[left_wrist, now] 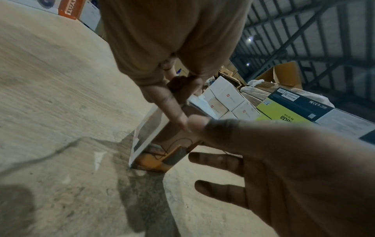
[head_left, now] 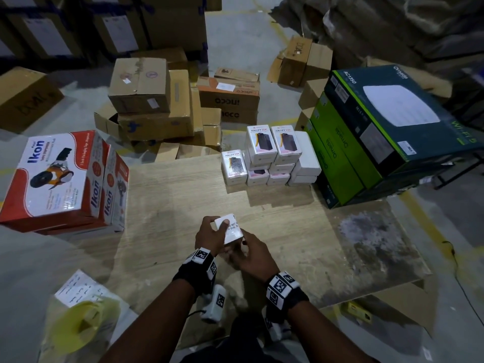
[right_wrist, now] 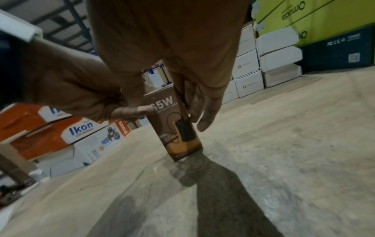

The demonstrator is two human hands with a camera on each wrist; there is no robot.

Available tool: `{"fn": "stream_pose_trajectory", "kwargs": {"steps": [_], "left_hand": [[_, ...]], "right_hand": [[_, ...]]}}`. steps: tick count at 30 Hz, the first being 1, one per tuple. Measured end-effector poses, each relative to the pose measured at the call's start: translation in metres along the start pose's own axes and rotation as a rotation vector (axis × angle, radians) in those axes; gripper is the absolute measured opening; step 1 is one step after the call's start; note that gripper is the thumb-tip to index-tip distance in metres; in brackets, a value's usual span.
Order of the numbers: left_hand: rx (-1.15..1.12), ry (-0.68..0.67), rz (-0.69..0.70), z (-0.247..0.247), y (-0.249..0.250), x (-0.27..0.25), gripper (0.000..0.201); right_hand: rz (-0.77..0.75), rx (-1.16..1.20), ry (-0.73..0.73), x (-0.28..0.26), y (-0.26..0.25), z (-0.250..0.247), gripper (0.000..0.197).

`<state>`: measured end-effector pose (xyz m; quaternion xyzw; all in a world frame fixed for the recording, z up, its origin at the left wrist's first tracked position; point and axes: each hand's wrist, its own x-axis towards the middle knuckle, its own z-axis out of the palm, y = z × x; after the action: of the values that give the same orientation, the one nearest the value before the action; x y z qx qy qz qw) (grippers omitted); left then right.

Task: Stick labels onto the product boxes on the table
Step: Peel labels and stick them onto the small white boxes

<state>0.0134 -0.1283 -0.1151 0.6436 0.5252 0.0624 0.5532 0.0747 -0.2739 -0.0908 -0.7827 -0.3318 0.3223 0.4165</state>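
You held one small product box (head_left: pixel 231 231) upright on the wooden table (head_left: pixel 288 231), near its front edge, its lower end touching the surface. Your left hand (head_left: pixel 209 235) gripped it from the left, thumb pressed flat on the white label (head_left: pixel 230 224) on its top face. Your right hand (head_left: pixel 251 254) steadied the right side, fingers (right_wrist: pixel 205 112) lying fairly straight down the box. The stacked white boxes (head_left: pixel 272 155) stood well apart at the far edge, between the Ikon cartons (head_left: pixel 60 176) and green Omada boxes (head_left: pixel 366 137).
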Motion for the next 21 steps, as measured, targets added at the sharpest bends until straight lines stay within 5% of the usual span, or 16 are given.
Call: {"fn": "stream_pose_trajectory", "kwargs": {"steps": [4, 8, 10, 13, 18, 21], "left_hand": [[-0.006, -0.052, -0.009, 0.002, -0.001, -0.001, 0.034], [0.063, -0.117, 0.232, -0.024, 0.000, -0.009, 0.031], [0.104, -0.206, 0.360, -0.045, -0.007, -0.017, 0.053], [0.298, -0.166, 0.523, -0.059, -0.031, -0.019, 0.100], [0.250, 0.100, 0.464, -0.061, -0.019, -0.012, 0.085], [0.215, 0.237, 0.266, -0.072, -0.006, 0.014, 0.086]], "right_hand": [[0.109, -0.168, 0.091, 0.012, 0.000, 0.009, 0.060], [0.136, -0.158, 0.135, 0.025, 0.006, 0.006, 0.055], [0.154, -0.026, 0.148, 0.028, 0.003, -0.003, 0.059], [0.216, 0.133, 0.146, 0.042, 0.000, -0.011, 0.053], [0.138, 0.226, -0.009, 0.071, -0.020, -0.010, 0.050], [0.152, 0.213, 0.009, 0.092, -0.023, -0.015, 0.053]]}}
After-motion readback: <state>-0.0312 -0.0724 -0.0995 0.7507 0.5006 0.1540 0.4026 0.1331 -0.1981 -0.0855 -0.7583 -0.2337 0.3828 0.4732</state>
